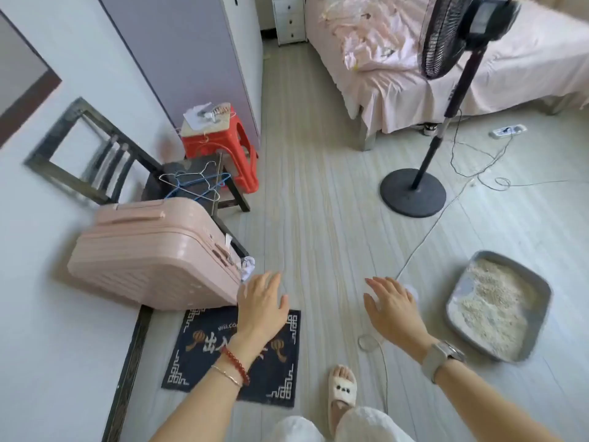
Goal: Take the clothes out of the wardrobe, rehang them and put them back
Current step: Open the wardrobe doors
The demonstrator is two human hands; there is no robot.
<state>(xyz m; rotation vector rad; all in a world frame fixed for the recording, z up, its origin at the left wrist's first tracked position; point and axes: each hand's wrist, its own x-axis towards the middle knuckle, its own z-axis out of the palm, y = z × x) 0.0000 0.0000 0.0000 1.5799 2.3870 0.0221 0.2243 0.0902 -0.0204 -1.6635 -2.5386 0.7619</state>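
left hand (262, 303): our fingers straight and together, holding nothing, above the doormat (204, 346) | right hand (393, 306): fingers slightly apart, empty | wire hangers (194, 183) on the dark chair (95, 161) seat | wardrobe (191, 59) behind the red stool (220, 145)

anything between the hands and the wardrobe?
Nothing visible. Both the left hand and right hand are empty, with bare floor running ahead to the wardrobe; chair and stool sit left.
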